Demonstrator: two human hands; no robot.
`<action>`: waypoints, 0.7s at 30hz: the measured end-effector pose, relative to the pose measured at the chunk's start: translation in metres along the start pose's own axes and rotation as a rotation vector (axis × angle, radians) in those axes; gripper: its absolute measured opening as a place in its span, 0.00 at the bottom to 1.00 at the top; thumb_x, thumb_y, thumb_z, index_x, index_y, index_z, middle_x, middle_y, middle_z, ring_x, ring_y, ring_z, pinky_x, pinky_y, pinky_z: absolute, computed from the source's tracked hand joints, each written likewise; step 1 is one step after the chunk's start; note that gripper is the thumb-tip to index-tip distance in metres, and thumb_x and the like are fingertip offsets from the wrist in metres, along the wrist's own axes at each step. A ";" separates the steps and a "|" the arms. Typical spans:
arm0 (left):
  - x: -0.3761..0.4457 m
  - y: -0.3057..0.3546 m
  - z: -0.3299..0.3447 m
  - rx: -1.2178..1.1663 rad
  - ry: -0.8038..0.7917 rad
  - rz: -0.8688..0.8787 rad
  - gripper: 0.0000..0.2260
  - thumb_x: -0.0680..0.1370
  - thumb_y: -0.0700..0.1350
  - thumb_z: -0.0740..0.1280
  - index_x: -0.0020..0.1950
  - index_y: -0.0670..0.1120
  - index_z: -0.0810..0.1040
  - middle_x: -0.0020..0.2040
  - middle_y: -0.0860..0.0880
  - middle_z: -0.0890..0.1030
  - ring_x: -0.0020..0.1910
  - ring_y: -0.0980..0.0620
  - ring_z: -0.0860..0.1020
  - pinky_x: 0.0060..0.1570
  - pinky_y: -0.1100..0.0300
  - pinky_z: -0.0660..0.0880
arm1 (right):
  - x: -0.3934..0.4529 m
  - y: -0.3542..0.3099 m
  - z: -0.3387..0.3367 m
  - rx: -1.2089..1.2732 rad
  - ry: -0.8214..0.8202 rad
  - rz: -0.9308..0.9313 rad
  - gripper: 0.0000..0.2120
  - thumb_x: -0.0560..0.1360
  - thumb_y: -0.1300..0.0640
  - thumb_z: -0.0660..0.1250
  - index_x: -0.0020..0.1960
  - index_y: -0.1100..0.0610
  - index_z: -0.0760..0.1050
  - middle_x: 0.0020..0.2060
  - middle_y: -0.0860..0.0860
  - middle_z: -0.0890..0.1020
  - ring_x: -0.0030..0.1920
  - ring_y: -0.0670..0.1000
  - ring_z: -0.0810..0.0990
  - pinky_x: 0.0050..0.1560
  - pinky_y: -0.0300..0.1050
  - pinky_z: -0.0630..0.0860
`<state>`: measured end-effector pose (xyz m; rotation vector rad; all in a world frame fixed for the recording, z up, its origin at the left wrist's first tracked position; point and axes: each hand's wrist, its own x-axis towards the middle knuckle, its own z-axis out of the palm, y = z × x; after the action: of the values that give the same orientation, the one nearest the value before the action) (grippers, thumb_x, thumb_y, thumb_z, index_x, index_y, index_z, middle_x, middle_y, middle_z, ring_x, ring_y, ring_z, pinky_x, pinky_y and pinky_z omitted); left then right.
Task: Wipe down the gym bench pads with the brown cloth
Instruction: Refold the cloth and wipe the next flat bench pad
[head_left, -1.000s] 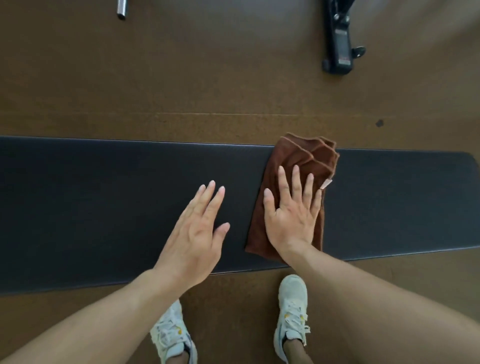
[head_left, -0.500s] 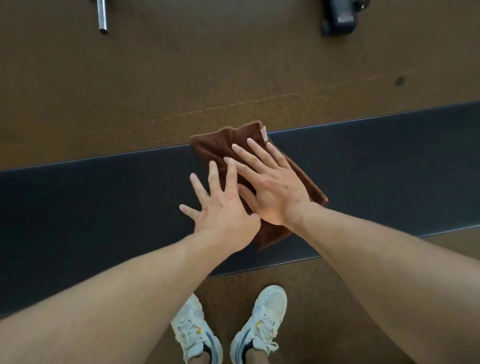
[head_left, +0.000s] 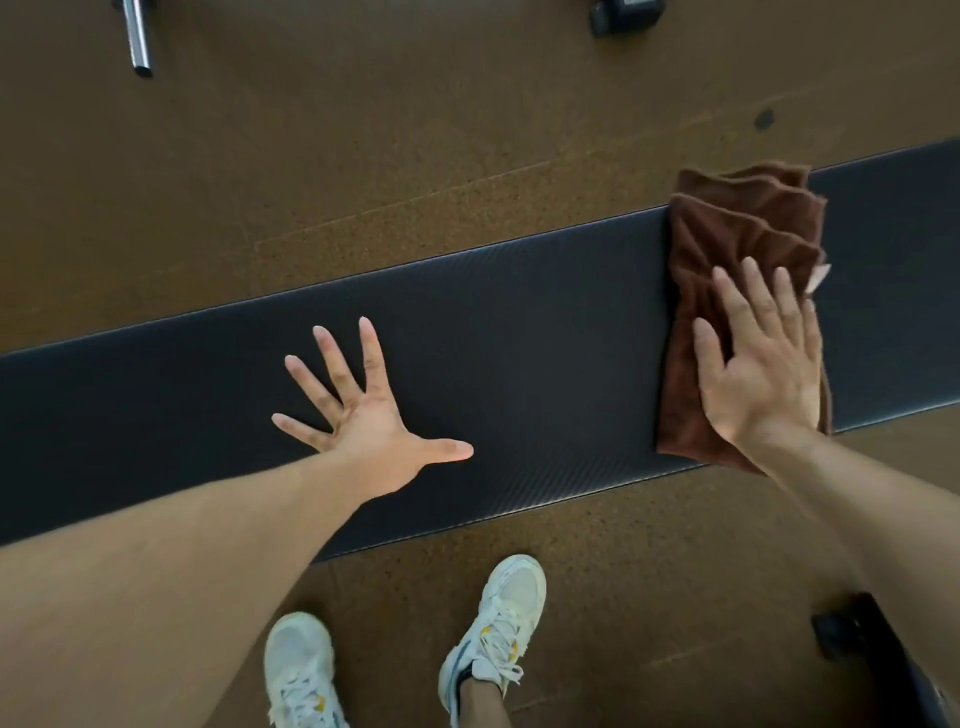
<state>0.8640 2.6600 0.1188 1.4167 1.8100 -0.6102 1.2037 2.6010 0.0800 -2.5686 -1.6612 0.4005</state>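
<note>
Right hand (head_left: 761, 364) lies flat, fingers straight, pressing the cloth (head_left: 737, 291) down on the pad (head_left: 519, 364); it grasps nothing, only bears on the fabric. That cloth is folded in several layers and lies across the pad toward its right stretch, its far edge hanging a little past the pad's far edge and its near corner past the near edge. A pale tag sticks out on its right side. Left hand (head_left: 371, 418) rests spread and flat on the bare pad, fingers wide, holding nothing, well apart from the cloth. Beyond the pad the floor (head_left: 363, 182) is brown and speckled, with a metal bar (head_left: 136, 39) and a dark piece of gear (head_left: 623, 15) at the top. White shoes (head_left: 498, 613) stand below the pad's near edge, and a dark object (head_left: 883, 660) sits at the lower right. Wiping looks to be under way, with the stretch under and left of the left hand likely yet to be covered. Since the flat palm only presses, a fast stroke could let the layers bunch or slide out from under it, and the overhanging edges could drag the cloth off onto the floor.
</note>
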 end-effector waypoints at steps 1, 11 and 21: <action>0.001 0.000 0.001 0.004 0.006 0.003 0.73 0.60 0.70 0.79 0.70 0.58 0.14 0.69 0.47 0.12 0.71 0.38 0.18 0.70 0.26 0.32 | -0.009 -0.001 0.001 0.019 0.018 0.077 0.29 0.85 0.38 0.46 0.85 0.44 0.54 0.85 0.46 0.52 0.85 0.48 0.44 0.84 0.54 0.40; 0.001 -0.026 -0.004 -0.088 -0.029 0.210 0.70 0.64 0.68 0.78 0.74 0.56 0.18 0.69 0.45 0.12 0.69 0.36 0.16 0.68 0.24 0.30 | -0.085 -0.110 0.045 0.094 0.081 0.465 0.29 0.86 0.39 0.46 0.86 0.44 0.49 0.86 0.46 0.49 0.85 0.52 0.41 0.83 0.58 0.37; -0.024 -0.251 -0.063 -0.739 -0.161 0.544 0.39 0.81 0.53 0.69 0.83 0.63 0.47 0.83 0.61 0.52 0.82 0.59 0.49 0.81 0.49 0.53 | -0.129 -0.382 0.099 0.028 -0.003 0.148 0.32 0.83 0.35 0.47 0.85 0.43 0.49 0.86 0.47 0.48 0.85 0.52 0.40 0.83 0.59 0.37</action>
<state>0.6097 2.6236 0.1574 1.2007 1.2330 0.2126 0.7900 2.6356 0.0800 -2.6804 -1.4601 0.4332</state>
